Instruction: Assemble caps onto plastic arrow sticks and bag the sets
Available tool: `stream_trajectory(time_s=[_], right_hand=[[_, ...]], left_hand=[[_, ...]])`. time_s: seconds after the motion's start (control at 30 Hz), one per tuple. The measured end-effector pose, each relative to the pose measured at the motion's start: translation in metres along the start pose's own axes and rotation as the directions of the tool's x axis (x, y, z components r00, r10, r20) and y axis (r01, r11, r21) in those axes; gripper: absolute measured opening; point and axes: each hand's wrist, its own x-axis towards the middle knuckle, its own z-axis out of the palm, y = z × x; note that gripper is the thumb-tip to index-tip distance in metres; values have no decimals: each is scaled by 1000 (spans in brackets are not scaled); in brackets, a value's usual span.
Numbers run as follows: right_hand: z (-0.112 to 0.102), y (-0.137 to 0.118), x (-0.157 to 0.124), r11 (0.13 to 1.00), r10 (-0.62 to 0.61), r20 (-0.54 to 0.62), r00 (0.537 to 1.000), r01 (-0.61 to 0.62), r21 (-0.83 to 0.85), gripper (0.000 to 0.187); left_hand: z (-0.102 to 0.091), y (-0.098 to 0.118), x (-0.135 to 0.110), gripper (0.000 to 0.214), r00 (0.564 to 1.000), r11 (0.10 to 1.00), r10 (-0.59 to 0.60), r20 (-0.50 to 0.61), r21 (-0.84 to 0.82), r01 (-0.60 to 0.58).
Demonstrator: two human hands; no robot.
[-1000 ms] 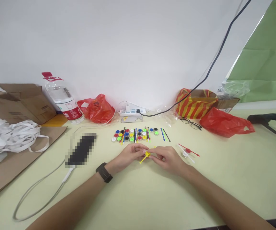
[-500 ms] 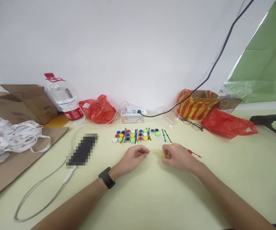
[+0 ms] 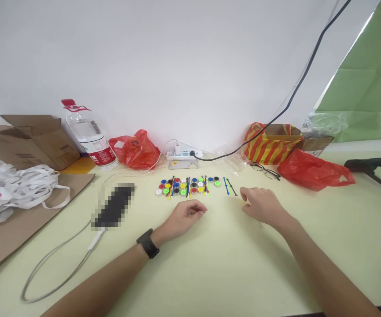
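Cardboard sheet (image 3: 28, 229), one, lies at the far left of your worktop (image 3: 216, 273), bearing a heap of white straps (image 3: 38, 180) too tangled to count. Along the back edge you have one cardboard box (image 3: 45, 145), one large bottle (image 3: 99, 152) with a red cap, and one red plastic bag (image 3: 135, 149). Nearer you lie one pixelated dark oblong (image 3: 114, 207) and one looped cable (image 3: 28, 277).

Your left hand (image 3: 180, 218), one black watch (image 3: 148, 243) at its wrist, is near the worktop's middle, loosely curled, thumb close to the fingertips; whether they touch, I cannot tell.

Ahead of it, towards one power strip (image 3: 185, 153) at the back edge, sit twenty-one coloured discs (image 3: 183, 192): three groups of six, then one of three. Four are blue, four black, four green, three red, three yellow, three white. Three bundles of arrow-ended sticks (image 3: 226, 186) separate the groups, too overlapped to count. Right of the discs lie one blue stick and one black, a green sliver between.

Just beside these is your right hand (image 3: 263, 204), fingers bent downward; I cannot tell whether it pinches something underneath. Behind it stand one striped bag (image 3: 264, 145) and, lying, one pair of eyeglasses (image 3: 265, 170). One red bag (image 3: 316, 169) follows, then one black curved object (image 3: 368, 165).
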Motion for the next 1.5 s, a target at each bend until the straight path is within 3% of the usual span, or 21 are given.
stream_trajectory(time_s=[0.1, 0.2, 0.33, 0.5, 1.1, 1.3, 1.5], right_hand=[[11, -13, 2, 989, -96, -155, 983, 112, 92, 14], [29, -22, 6, 972, -195, -257, 946, 222, 81, 23], [45, -22, 13, 971, -209, -258, 943, 231, 59, 32], [47, -18, 17, 969, -215, -244, 946, 237, 64, 37], [44, -12, 21, 959, -142, -278, 950, 201, 199, 22], [46, -9, 26, 898, -56, -422, 905, 231, 375, 20], [51, -14, 27, 834, -127, -486, 865, 359, 419, 30]], left_hand=[[1, 1, 0, 21, 1000, 1000, -6, -1, 10, 6], [1, 2, 0, 21, 1000, 1000, -12, -2, 12, 12], [2, 2, 0, 21, 1000, 1000, -7, -3, 11, 7], [2, 1, 1, 21, 1000, 1000, 2, -15, 10, -2], [2, 2, 1, 21, 1000, 999, -1, -8, 40, 1], [2, 1, 1, 20, 1000, 999, 5, -2, 47, -5], [1, -1, 1, 19, 1000, 999, 9, 3, 49, -10]])
